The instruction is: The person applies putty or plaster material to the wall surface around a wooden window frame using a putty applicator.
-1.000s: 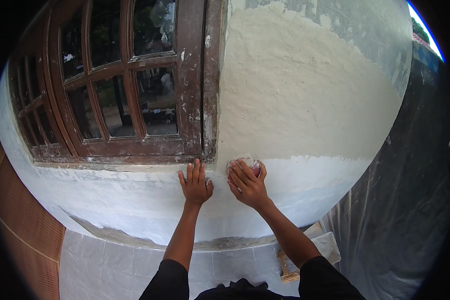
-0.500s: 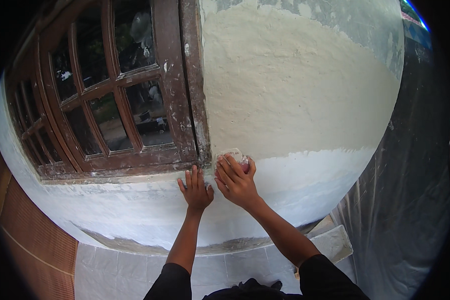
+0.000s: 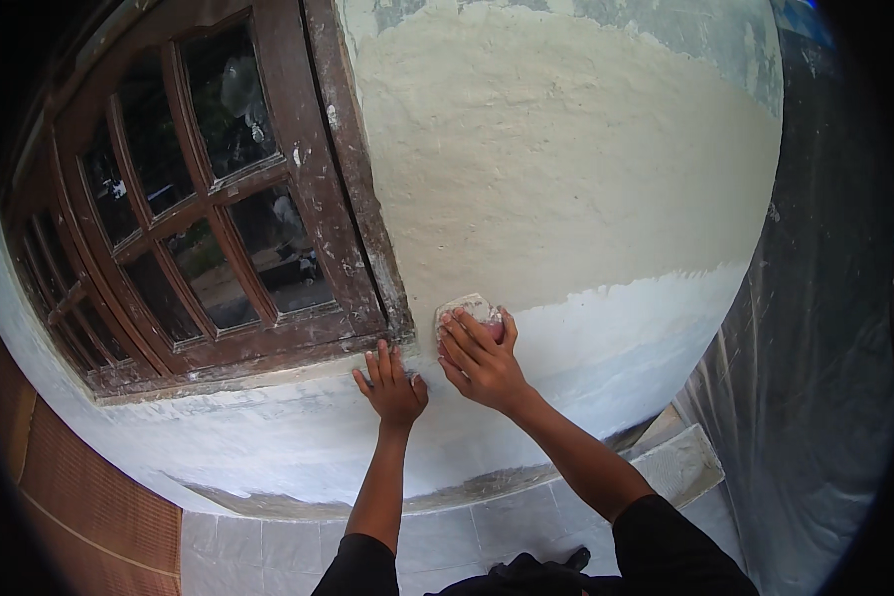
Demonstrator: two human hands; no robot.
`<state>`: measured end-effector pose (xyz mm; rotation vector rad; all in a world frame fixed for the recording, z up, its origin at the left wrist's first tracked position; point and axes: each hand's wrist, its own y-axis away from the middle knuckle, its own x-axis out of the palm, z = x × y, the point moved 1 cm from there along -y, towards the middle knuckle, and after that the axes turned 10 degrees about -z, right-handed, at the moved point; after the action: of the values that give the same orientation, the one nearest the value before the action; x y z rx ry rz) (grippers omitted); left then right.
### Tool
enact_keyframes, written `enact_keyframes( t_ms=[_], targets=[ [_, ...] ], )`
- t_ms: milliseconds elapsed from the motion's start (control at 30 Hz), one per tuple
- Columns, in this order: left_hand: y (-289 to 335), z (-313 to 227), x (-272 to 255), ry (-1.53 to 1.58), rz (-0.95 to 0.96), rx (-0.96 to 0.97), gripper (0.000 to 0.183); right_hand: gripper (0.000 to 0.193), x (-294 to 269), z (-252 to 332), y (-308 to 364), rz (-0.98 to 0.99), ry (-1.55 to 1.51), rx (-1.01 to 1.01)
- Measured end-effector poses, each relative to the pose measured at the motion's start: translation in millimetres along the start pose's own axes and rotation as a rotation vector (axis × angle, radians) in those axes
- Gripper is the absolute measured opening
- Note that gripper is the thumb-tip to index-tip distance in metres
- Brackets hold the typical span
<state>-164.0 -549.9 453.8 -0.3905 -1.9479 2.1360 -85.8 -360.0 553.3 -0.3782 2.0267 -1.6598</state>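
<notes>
My right hand [image 3: 487,366] presses a reddish block with a pale, plaster-smeared top edge [image 3: 475,308] against the wall [image 3: 566,199]. Its fingers lie over the block, which looks like a sanding block; its face against the wall is hidden. Beside it, my left hand [image 3: 394,390] rests on the wall just under the lower right corner of the brown wooden window frame [image 3: 372,343]. The left fingers are spread and hold nothing. Around both hands the surface changes from beige above to white below.
Glass panes [image 3: 288,248] fill the window at left. Clear plastic sheeting [image 3: 815,328] hangs at right. Below lie grey floor tiles [image 3: 288,546], a pale ledge [image 3: 680,462] at lower right and brown woven matting [image 3: 99,467] at lower left.
The whole view has tilted, so the window sits further left and slanted. My right hand and the block are slightly farther from the window's corner; my left hand stays just below it.
</notes>
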Motion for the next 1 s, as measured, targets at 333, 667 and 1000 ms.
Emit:
enact_keyframes(
  t_ms=[333,667,1000],
  targets=[
    [4.9,3.7,-3.7,0.004,0.028,0.02,0.056,0.03,-25.4,10.9,107.3,0.323,0.034,-0.035],
    [-0.7,3.3,-4.6,0.031,0.033,-0.001,0.056,0.034,-11.3,6.7,139.6,0.284,0.07,-0.012],
    [-10.7,-12.9,-28.6,0.085,0.229,-0.12,0.062,0.037,-101.9,14.3,298.2,0.557,-0.022,0.447]
  ],
)
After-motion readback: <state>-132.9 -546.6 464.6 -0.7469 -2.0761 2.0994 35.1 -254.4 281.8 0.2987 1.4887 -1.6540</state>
